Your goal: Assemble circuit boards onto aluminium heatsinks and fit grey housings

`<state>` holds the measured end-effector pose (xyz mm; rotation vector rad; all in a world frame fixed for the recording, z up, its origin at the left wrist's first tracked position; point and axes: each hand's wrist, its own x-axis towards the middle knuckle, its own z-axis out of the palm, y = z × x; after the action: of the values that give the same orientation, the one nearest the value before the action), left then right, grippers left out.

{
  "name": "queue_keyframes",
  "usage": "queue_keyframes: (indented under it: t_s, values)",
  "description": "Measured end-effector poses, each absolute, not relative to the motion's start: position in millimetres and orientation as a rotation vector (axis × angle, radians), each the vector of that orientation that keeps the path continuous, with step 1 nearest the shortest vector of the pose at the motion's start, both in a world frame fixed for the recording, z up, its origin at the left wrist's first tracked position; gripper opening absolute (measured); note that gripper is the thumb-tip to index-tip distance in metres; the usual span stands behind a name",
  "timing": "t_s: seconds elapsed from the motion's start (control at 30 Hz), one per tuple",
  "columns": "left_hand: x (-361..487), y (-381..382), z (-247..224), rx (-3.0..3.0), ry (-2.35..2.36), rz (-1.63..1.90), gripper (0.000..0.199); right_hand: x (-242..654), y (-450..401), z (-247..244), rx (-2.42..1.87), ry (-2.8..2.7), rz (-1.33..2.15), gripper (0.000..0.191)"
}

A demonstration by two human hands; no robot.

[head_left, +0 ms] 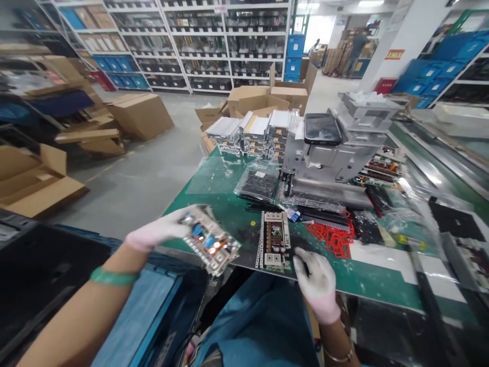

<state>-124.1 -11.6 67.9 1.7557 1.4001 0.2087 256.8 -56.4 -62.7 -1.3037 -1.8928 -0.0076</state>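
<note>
My left hand (173, 224), in a white glove, grips the left end of a circuit board (212, 242) with blue and copper-coloured parts. That board is tilted above the left front edge of the green table. A second circuit board (275, 239) lies flat on the dark mat before me. Just right of it is my right hand (314, 272), gloved too, its fingers curled near the board's lower right corner; what they hold, if anything, is hidden. Red frame-shaped pieces (334, 237) and black strips (324, 216) lie further right.
Behind the boards are a bagged black stack (260, 182), metal heat sinks (255, 130) and a metal fixture (328, 158) with a phone (323, 128) on it. A blue crate (141, 311) stands at the lower left. Far back, a person (356, 51) stands near cartons.
</note>
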Motion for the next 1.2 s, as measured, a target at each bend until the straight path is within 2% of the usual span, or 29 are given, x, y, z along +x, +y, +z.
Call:
queue_keyframes:
  t_s: [0.03, 0.1, 0.27, 0.37, 0.47, 0.6, 0.8, 0.93, 1.07, 1.2]
  values:
    - [-113, 7, 70, 1.689, 1.241, 0.202, 0.110, 257, -57, -63, -1.304, -1.889, -0.007, 0.030]
    - [-91, 43, 71, 1.682, 1.156, 0.163, 0.112, 257, -57, -64, -1.314, -1.879, -0.002, 0.029]
    - [-61, 91, 63, 1.892, 1.195, -0.146, 0.094, 258, -58, -63, -1.329, -1.814, 0.034, 0.028]
    - [-59, 94, 60, 1.953, 1.248, -0.215, 0.076, 251, -62, -53, -1.273, -1.783, 0.070, 0.037]
    - [-57, 86, 59, 2.027, 1.272, -0.217, 0.069, 237, -64, -41, -1.135, -1.934, 0.083, 0.047]
    - [-55, 76, 62, 2.131, 1.306, -0.184, 0.066, 220, -58, -34, -1.078, -2.099, 0.068, 0.036]
    - [-65, 88, 64, 2.202, 1.285, -0.097, 0.068, 218, -52, -34, -1.066, -2.157, 0.086, 0.042]
    - [-66, 96, 59, 2.252, 1.274, -0.135, 0.062, 218, -51, -33, -1.029, -2.138, 0.076, 0.035]
    - [-52, 81, 64, 2.361, 1.387, 0.107, 0.068, 216, -51, -32, -0.944, -2.081, 0.007, 0.026]
    - [-23, 54, 80, 2.156, 1.452, 0.549, 0.050, 215, -57, -20, -0.889, -2.031, -0.105, 0.023]
